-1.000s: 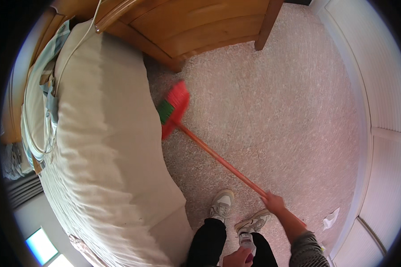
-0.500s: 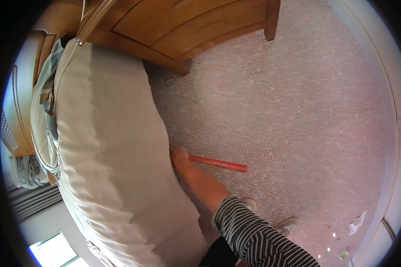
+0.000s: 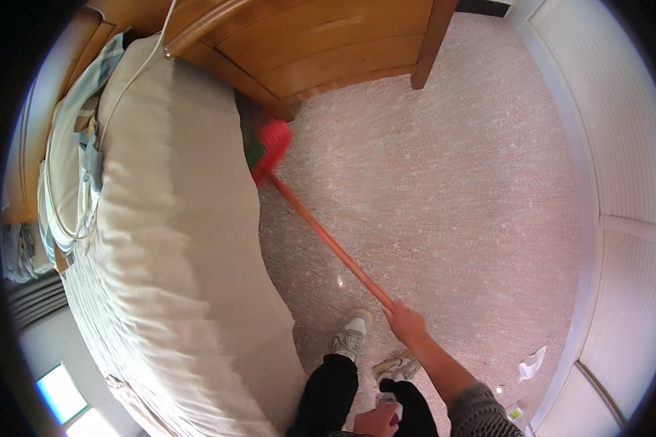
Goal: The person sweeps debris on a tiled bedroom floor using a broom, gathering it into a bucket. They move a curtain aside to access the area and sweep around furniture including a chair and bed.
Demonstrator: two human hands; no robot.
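My right hand [image 3: 407, 325] is closed round the end of an orange-red broom handle [image 3: 335, 247]. The handle slants away to the far left. Its red head [image 3: 272, 146] is blurred by motion beside the bed's hanging cover, with green bristles [image 3: 254, 154] partly tucked at the cover's edge. Low in the middle, in front of my dark trousers, my left hand [image 3: 375, 422] is closed on a small whitish, see-through object [image 3: 388, 402] whose kind I cannot make out.
A bed with a beige cover [image 3: 189, 255] runs along the left, its wooden footboard [image 3: 335, 51] at the far end. My shoes [image 3: 353, 331] stand on the speckled floor [image 3: 444, 189]. A crumpled white paper [image 3: 532, 363] lies near the white cabinet doors [image 3: 627, 291] at right.
My right hand has come away from the bed's edge toward me and right. The broom's head now shows by the bed, and my left hand has come into view.
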